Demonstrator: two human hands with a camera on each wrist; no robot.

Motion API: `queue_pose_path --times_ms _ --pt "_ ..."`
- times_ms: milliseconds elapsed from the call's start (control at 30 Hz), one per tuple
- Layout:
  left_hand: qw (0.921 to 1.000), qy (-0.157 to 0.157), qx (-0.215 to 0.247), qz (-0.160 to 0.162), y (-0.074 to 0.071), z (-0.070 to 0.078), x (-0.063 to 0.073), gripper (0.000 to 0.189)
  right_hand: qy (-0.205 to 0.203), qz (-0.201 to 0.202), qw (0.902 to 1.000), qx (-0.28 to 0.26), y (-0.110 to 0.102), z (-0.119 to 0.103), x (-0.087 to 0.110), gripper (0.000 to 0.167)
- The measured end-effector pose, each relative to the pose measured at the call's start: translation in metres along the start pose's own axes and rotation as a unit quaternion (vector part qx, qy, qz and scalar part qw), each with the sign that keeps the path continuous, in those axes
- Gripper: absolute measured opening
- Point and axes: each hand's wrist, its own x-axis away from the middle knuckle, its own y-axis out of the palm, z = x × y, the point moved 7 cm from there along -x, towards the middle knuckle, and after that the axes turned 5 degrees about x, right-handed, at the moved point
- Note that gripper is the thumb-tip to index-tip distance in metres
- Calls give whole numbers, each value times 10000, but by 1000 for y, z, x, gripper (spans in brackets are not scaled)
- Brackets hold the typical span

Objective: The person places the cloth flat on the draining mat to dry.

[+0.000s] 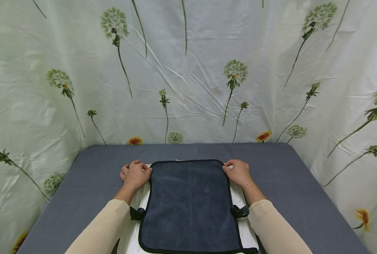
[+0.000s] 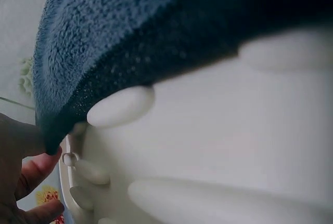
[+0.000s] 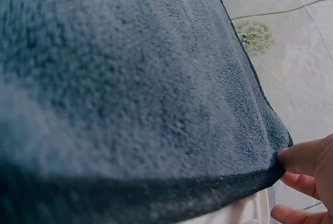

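Observation:
A dark blue towel point(image 1: 188, 208) with black edging lies spread over a white ridged board point(image 1: 143, 197), whose sides show past the cloth. My left hand point(image 1: 136, 175) pinches the towel's far left corner between thumb and finger. At the far right corner, my right hand point(image 1: 238, 173) pinches the cloth the same way. In the left wrist view the towel point(image 2: 119, 31) hangs over the white board point(image 2: 223, 130), which has raised oval bumps. The right wrist view has the fuzzy towel point(image 3: 156, 89) drawn to a point at my right thumb point(image 3: 302, 156).
The board rests on a table with a grey-blue cover point(image 1: 90, 197). Behind and beside the table hangs a pale curtain point(image 1: 195, 77) printed with dandelions. A dark wrist band with a camera point(image 1: 239, 211) sits at my right wrist, another point(image 1: 137, 213) at my left.

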Motion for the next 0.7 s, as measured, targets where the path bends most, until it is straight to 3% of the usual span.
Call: queue_pose_path --times_ms 400,700 --pt "9998 -182 13 -50 1 -2 -1 26 0 -20 9998 200 3 -4 -1 17" --pt "9997 -194 18 -133 -2 -6 2 30 -51 20 9994 339 -4 -4 9 19"
